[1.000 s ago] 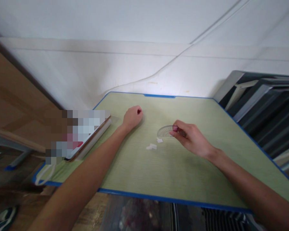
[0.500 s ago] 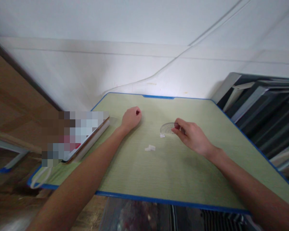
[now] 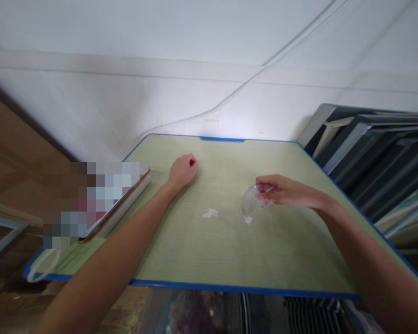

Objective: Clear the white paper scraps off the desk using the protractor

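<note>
My right hand (image 3: pixel 272 189) pinches a clear plastic protractor (image 3: pixel 251 202) by its right side, over the table. The protractor is tilted, with its curved edge to the left. At its lower end is a small white scrap (image 3: pixel 249 220); whether it sticks to the protractor or lies beneath, I cannot tell. My left hand (image 3: pixel 183 171) rests on the table as a loose fist, with nothing seen in it. Between the two hands, closer to me, small white paper scraps (image 3: pixel 211 213) lie on the green tabletop (image 3: pixel 195 250).
A book-like stack (image 3: pixel 125 204), partly blurred out, lies at the table's left, with a white loop (image 3: pixel 43 269) hanging near the front corner. Dark framed panels (image 3: pixel 376 148) lean along the right side. Behind the table rises a white wall (image 3: pixel 181 102) with a cable (image 3: pixel 226 99).
My right hand has turned, tilting the protractor so its lower end points toward me, and the white scrap at that end moved nearer me. My left hand stays put; the view shifted slightly.
</note>
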The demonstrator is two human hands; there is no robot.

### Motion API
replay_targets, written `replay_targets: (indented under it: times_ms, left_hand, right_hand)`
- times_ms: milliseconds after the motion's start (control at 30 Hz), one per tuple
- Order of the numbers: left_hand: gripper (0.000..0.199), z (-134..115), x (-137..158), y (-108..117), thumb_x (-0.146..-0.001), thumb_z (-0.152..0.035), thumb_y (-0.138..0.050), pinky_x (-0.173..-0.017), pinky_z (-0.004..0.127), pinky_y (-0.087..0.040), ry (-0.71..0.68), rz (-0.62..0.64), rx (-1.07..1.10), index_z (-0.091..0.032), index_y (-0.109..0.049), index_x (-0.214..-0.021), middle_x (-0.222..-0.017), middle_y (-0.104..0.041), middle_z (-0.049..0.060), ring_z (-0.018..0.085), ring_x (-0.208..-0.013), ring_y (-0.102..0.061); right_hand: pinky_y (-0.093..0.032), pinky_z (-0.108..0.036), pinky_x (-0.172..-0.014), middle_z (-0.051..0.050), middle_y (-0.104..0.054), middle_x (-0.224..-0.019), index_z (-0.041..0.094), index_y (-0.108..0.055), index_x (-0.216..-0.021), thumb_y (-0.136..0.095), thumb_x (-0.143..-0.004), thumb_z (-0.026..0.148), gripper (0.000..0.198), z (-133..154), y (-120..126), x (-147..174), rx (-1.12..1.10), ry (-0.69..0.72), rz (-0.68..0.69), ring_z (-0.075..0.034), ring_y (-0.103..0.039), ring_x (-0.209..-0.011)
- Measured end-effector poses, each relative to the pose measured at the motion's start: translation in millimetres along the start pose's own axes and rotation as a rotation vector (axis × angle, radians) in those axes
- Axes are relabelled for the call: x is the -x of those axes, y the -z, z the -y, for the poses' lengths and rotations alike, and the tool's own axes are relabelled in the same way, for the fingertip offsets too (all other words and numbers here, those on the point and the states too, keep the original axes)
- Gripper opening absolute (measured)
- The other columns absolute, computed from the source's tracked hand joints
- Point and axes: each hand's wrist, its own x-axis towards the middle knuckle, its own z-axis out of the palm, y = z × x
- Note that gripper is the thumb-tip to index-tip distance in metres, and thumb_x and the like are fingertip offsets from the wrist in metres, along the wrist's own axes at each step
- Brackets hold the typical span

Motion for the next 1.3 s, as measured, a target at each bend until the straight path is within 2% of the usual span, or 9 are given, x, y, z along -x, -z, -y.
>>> replay_targets:
  times_ms: [67,133,300,333,433,567,867,1100,1300]
  left_hand:
    - [0.021,0,0,0,-0.073,-0.021,-0.039,-0.069,0.026,-0.041,0.000,-0.002,0.006,-0.017,-0.060,-0.075,-0.078,-0.064,0.005,0.014,-0.071,-0.053]
    - [0.021,1,0,-1,-0.073,-0.021,-0.039,-0.069,0.025,-0.041,-0.006,-0.007,0.009,-0.017,-0.060,-0.075,-0.078,-0.065,0.005,0.014,-0.071,-0.053]
    - [0.021,2,0,-1,-0.073,-0.022,-0.039,-0.069,0.025,-0.041,-0.020,-0.014,0.002,-0.017,-0.060,-0.075,-0.078,-0.064,0.005,0.014,-0.072,-0.053]
    - [0.021,2,0,-1,-0.073,-0.022,-0.039,-0.069,0.026,-0.041,-0.021,-0.013,0.003,-0.017,-0.060,-0.075,-0.078,-0.064,0.005,0.014,-0.072,-0.053]
    - [0.021,2,0,-1,-0.073,-0.021,-0.039,-0.069,0.026,-0.041,-0.021,-0.009,0.008,-0.016,-0.060,-0.075,-0.079,-0.064,0.006,0.014,-0.071,-0.052]
    - [0.021,1,0,0,-0.073,-0.021,-0.040,-0.070,0.026,-0.041,-0.019,-0.009,0.005,-0.016,-0.060,-0.075,-0.079,-0.065,0.005,0.014,-0.072,-0.052]
    - [0.021,1,0,0,-0.073,-0.020,-0.040,-0.070,0.026,-0.041,-0.008,-0.011,0.004,-0.017,-0.060,-0.075,-0.078,-0.064,0.005,0.014,-0.072,-0.053]
    - [0.021,0,0,0,-0.073,-0.021,-0.039,-0.070,0.026,-0.041,-0.012,-0.011,0.009,-0.016,-0.060,-0.075,-0.079,-0.064,0.006,0.015,-0.073,-0.053]
    - [0.022,0,0,1,-0.073,-0.021,-0.039,-0.070,0.027,-0.041,-0.010,-0.004,0.023,-0.016,-0.060,-0.076,-0.079,-0.065,0.006,0.015,-0.073,-0.053]
  right_hand:
    - [-0.034,-0.020,-0.046,0.003,-0.046,-0.056,0.017,-0.042,-0.064,-0.050,-0.077,0.030,0.019,2,-6,-1,-0.036,0.044,0.088,-0.008,-0.044,-0.051]
    - [-0.035,-0.021,-0.048,0.003,-0.045,-0.056,0.018,-0.042,-0.064,-0.050,-0.077,0.028,0.019,4,-13,-5,-0.025,0.084,0.102,-0.009,-0.045,-0.053]
    - [-0.028,-0.022,-0.048,0.003,-0.044,-0.057,0.018,-0.040,-0.067,-0.048,-0.080,0.025,0.016,8,-27,-11,0.262,0.090,-0.322,-0.009,-0.039,-0.050]
    - [-0.027,-0.022,-0.049,0.003,-0.045,-0.057,0.018,-0.040,-0.069,-0.047,-0.081,0.025,0.015,10,-28,-11,0.320,0.098,-0.362,-0.009,-0.039,-0.050]
    - [-0.024,-0.023,-0.050,0.002,-0.048,-0.058,0.018,-0.040,-0.070,-0.046,-0.082,0.024,0.014,15,-29,-7,0.441,0.165,-0.309,-0.010,-0.041,-0.051]
    - [-0.022,-0.024,-0.051,0.001,-0.048,-0.059,0.019,-0.039,-0.070,-0.044,-0.083,0.023,0.015,18,-26,-2,0.562,0.130,-0.379,-0.010,-0.040,-0.051]
    - [-0.022,-0.024,-0.049,0.001,-0.047,-0.057,0.019,-0.038,-0.069,-0.046,-0.082,0.025,0.016,14,-18,1,0.504,0.108,-0.318,-0.010,-0.039,-0.050]
    - [-0.026,-0.023,-0.049,0.003,-0.045,-0.056,0.019,-0.040,-0.068,-0.048,-0.081,0.026,0.017,13,-11,4,0.332,0.168,-0.386,-0.008,-0.038,-0.048]
    - [-0.026,-0.024,-0.049,0.003,-0.045,-0.057,0.018,-0.040,-0.068,-0.048,-0.080,0.025,0.016,10,-13,2,0.332,0.133,-0.287,-0.009,-0.041,-0.050]
